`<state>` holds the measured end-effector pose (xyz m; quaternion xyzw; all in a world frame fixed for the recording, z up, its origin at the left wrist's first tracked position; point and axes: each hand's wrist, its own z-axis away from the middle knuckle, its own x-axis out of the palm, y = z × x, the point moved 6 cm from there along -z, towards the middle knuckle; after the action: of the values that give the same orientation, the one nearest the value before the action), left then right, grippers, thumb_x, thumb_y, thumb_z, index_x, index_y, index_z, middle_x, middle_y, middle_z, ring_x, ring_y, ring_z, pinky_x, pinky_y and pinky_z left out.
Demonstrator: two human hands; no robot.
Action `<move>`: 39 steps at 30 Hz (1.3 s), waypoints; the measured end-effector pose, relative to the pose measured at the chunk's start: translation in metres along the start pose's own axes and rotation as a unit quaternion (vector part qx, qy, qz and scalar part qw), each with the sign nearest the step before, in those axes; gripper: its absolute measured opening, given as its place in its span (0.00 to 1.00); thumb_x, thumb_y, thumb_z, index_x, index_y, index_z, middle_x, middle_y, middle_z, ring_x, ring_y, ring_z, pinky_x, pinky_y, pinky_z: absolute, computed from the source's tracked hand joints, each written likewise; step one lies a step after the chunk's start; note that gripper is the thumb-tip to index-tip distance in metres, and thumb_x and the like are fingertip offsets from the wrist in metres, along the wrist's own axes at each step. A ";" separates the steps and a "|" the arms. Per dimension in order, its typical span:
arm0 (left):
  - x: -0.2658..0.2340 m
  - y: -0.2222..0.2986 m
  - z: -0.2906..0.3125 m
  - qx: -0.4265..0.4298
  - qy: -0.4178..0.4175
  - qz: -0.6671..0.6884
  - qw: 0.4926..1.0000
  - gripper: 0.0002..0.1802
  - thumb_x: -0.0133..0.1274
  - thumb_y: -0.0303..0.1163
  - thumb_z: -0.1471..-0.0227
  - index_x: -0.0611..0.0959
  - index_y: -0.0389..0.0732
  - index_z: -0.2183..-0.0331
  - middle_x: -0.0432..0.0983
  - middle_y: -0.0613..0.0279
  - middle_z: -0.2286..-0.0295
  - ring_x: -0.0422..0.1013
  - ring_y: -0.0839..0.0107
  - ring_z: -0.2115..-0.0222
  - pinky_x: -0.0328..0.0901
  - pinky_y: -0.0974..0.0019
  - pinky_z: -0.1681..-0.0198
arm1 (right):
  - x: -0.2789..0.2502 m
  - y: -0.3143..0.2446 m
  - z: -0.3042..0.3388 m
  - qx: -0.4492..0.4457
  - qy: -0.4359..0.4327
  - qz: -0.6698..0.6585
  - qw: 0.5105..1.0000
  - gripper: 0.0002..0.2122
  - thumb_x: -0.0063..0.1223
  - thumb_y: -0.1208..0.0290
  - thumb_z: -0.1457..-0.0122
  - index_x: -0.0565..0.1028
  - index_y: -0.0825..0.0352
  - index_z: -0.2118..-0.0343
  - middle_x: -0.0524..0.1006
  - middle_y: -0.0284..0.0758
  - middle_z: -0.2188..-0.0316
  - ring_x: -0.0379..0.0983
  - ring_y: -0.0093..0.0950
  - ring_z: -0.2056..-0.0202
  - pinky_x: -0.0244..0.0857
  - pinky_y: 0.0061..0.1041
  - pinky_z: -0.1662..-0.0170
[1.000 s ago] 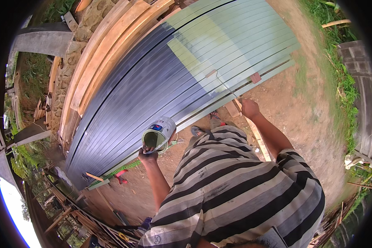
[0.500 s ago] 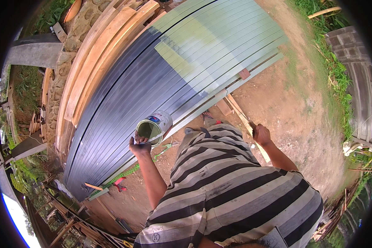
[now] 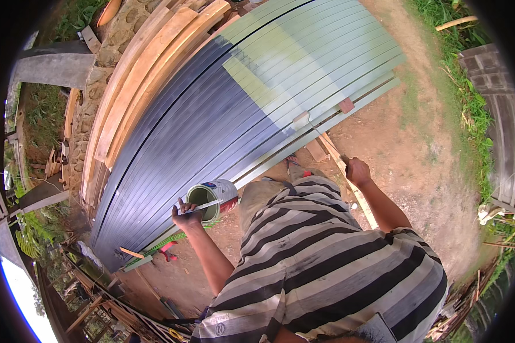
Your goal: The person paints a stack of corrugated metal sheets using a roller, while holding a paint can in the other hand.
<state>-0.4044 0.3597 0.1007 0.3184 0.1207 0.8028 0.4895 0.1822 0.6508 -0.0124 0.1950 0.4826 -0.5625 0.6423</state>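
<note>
Head view: left hand, part-curled, holds one can; right hand clenches one roller.

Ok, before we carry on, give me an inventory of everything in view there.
Paint bucket: 1, pale with blue and red label, left hand
Paint roller: 1, pale head, right hand
Slats: many, dark blue-grey left, pale green right, ahead
Block: 1, reddish, slats' near edge
Planks: several, light brown, upper left
Stone wall: 1, tan-grey, far left of planks
Batten: 1, light wood, ground, right
Unclear item: 1, red, lower left
Grass: patches, green, right
Shirt: 1, striped, lower centre
Left hand: 1, bare, bucket's mouth
Right hand: 1, bare, roller handle
</note>
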 end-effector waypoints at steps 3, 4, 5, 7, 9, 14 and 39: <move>0.037 0.032 0.023 0.039 -0.047 0.012 0.998 0.25 0.48 0.44 0.43 0.76 0.36 0.51 0.59 0.74 0.85 0.58 0.76 0.84 0.52 0.69 0.78 | -0.012 0.000 0.002 -0.002 -0.010 -0.001 1.000 0.21 0.46 0.67 0.44 0.76 0.54 0.46 0.77 0.51 0.68 0.77 0.51 0.66 0.72 0.47 0.61; 0.052 0.040 0.031 0.051 -0.066 0.021 0.996 0.25 0.49 0.44 0.43 0.75 0.35 0.50 0.59 0.73 0.84 0.58 0.76 0.83 0.52 0.69 0.78 | -0.015 0.001 0.002 -0.006 -0.007 -0.004 1.000 0.22 0.46 0.67 0.45 0.76 0.53 0.45 0.77 0.51 0.68 0.77 0.51 0.66 0.72 0.47 0.61; 0.071 0.046 0.038 0.055 -0.081 0.023 0.995 0.25 0.50 0.43 0.43 0.74 0.36 0.50 0.60 0.73 0.84 0.58 0.76 0.83 0.51 0.70 0.78 | -0.005 0.014 0.002 -0.003 -0.006 0.003 1.000 0.23 0.47 0.66 0.45 0.75 0.53 0.44 0.78 0.51 0.68 0.77 0.51 0.66 0.72 0.47 0.61; 0.109 0.070 0.055 0.086 -0.125 0.022 0.988 0.24 0.52 0.41 0.43 0.74 0.35 0.50 0.60 0.72 0.83 0.57 0.76 0.83 0.51 0.70 0.76 | -0.007 -0.001 0.005 -0.013 -0.006 -0.003 1.000 0.23 0.47 0.66 0.45 0.75 0.53 0.44 0.78 0.51 0.68 0.77 0.51 0.66 0.72 0.47 0.62; 0.157 0.091 0.069 0.085 -0.215 0.028 0.972 0.22 0.50 0.40 0.41 0.74 0.34 0.52 0.60 0.71 0.82 0.56 0.76 0.82 0.52 0.69 0.75 | -0.011 -0.012 0.000 -0.017 -0.006 -0.004 1.000 0.22 0.46 0.66 0.44 0.75 0.52 0.44 0.77 0.50 0.67 0.77 0.51 0.67 0.72 0.47 0.63; 0.276 0.096 0.094 0.047 -0.373 0.013 0.926 0.20 0.47 0.38 0.38 0.77 0.30 0.55 0.59 0.67 0.80 0.55 0.74 0.79 0.52 0.68 0.73 | 0.000 -0.045 -0.052 -0.013 0.004 0.000 1.000 0.21 0.46 0.66 0.42 0.75 0.52 0.44 0.77 0.49 0.67 0.77 0.50 0.67 0.73 0.46 0.62; 0.301 -0.260 -0.216 -0.297 -0.371 -0.299 0.827 0.23 0.48 0.51 0.41 0.79 0.40 0.60 0.62 0.69 0.87 0.55 0.78 0.87 0.48 0.73 0.82 | -0.049 -0.309 -0.475 -0.051 0.079 0.022 0.995 0.22 0.56 0.72 0.43 0.76 0.47 0.44 0.81 0.47 0.63 0.77 0.49 0.61 0.73 0.44 0.56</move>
<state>-0.4514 0.7731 -0.0780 0.3799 -0.2250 0.4356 0.7844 -0.2851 0.9640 -0.0990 0.2166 0.5554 -0.5058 0.6235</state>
